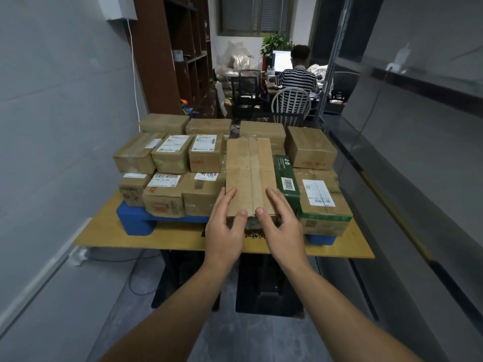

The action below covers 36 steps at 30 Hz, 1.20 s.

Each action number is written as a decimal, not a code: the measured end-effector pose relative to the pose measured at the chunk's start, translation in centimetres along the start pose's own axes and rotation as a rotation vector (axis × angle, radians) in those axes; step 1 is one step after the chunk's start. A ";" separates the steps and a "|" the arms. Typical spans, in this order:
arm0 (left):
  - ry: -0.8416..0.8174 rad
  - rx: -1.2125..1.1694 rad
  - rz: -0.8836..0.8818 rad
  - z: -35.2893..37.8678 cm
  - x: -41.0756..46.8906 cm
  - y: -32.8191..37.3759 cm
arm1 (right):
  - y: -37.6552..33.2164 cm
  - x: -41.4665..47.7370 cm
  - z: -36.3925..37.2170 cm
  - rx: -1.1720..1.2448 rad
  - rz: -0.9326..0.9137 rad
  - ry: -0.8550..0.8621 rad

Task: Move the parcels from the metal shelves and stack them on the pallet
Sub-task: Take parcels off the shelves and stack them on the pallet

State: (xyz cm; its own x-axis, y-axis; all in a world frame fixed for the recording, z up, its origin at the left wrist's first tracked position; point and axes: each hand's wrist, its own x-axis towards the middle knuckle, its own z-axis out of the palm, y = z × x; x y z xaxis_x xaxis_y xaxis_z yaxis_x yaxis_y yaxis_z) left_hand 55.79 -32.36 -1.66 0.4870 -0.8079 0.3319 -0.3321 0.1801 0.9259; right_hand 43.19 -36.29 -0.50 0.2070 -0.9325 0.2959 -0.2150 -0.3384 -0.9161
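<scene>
Straight-fingered left hand and right hand steady a long brown cardboard parcel atop the crowded blue plastic pallet; stacking seems far along.

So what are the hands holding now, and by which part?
The long taped cardboard parcel, at its near end: left hand on the left corner, right hand on the right, fingers fairly straight.

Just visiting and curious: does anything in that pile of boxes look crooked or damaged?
Nothing looks spilled or torn. Only the long brown box stands out: it lies on top, running front to back, with the left hand and right hand resting on its near end. A green box sits wedged beside it.
</scene>
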 end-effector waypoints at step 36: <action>-0.111 0.091 -0.172 2.4 22.3 -11.4 | 6.7 21.7 9.3 -0.186 0.200 -0.079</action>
State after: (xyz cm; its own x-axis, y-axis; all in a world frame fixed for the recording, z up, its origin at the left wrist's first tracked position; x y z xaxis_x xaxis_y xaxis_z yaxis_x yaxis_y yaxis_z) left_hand 68.47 -53.75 -5.29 0.4524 -0.8802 0.1437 -0.3260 -0.0133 0.9453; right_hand 55.10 -57.65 -2.70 0.2150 -0.9729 0.0854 -0.4291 -0.1727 -0.8866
